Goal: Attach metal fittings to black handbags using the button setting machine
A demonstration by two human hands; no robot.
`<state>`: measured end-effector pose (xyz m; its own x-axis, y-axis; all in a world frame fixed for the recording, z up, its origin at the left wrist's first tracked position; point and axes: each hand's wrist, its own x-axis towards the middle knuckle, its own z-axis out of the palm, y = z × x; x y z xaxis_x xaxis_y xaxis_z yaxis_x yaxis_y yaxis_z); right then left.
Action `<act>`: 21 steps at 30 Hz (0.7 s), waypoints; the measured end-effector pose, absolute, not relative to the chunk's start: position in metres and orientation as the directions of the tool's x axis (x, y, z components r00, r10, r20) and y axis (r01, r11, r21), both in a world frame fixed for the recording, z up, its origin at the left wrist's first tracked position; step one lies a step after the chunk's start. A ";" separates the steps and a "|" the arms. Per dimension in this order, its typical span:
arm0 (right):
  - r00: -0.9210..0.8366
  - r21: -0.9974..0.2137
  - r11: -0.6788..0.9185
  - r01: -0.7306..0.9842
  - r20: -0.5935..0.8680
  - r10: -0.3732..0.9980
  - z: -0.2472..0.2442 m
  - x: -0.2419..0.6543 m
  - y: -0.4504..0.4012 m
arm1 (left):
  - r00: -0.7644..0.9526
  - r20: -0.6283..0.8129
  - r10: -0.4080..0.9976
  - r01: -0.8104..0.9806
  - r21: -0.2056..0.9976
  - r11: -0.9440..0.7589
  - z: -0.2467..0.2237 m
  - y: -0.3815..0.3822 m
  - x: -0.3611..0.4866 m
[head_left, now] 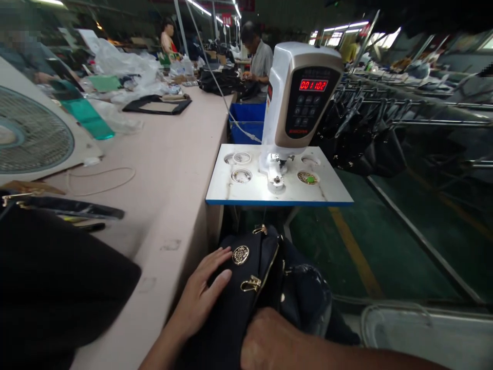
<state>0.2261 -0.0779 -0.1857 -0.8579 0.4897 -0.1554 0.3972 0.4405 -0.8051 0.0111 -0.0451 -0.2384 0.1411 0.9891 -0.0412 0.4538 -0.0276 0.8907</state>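
Observation:
A dark navy bag (227, 321) lies on my lap below the machine table's edge. On it sit a round gold openwork medallion (241, 255) and gold snap-hook style fittings (251, 283). My left hand (202, 285) rests on the bag, fingers stretched out, the tips beside the medallion. At the bag's right side, near its zipped edge, is my right hand (269, 336), the wrist bent and the fingers hidden by the bag. Straight ahead stands a white and bronze machine (283, 97) with a red digital display, on a white table (246, 192) with round cups of small parts.
To the left is a long workbench (169, 169) with a fan (34, 128), a black bag (57, 277), a cord loop and plastic wrap (123, 67). A blue bin (246, 123) stands behind the machine. Racks of black bags (346, 139) line the right. Other people work farther back.

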 end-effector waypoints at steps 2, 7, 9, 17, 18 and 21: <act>-0.856 -0.806 0.438 0.398 -0.155 0.493 -0.198 0.222 -0.075 | 0.136 -0.046 0.990 0.459 0.888 -0.022 -0.239 -0.044 0.013; -0.876 -0.716 0.546 0.435 -0.198 0.439 -0.240 0.203 -0.068 | 0.104 -0.075 0.992 0.483 0.876 0.016 -0.242 -0.042 0.010; -0.881 -0.643 0.617 0.453 -0.216 0.421 -0.251 0.197 -0.069 | 0.090 -0.087 0.992 0.472 0.881 0.034 -0.241 -0.042 0.008; -0.883 -0.540 0.702 0.464 -0.350 0.314 -0.261 0.170 -0.071 | 0.087 -0.114 0.990 0.349 0.934 0.077 -0.221 -0.050 0.007; -0.882 -0.537 0.702 0.467 -0.340 0.326 -0.263 0.166 -0.071 | 0.103 -0.104 0.989 0.347 0.936 0.063 -0.219 -0.052 0.008; -0.888 -0.542 0.704 0.459 -0.302 0.347 -0.259 0.164 -0.067 | 0.139 -0.052 0.989 0.412 0.911 -0.010 -0.214 -0.059 0.012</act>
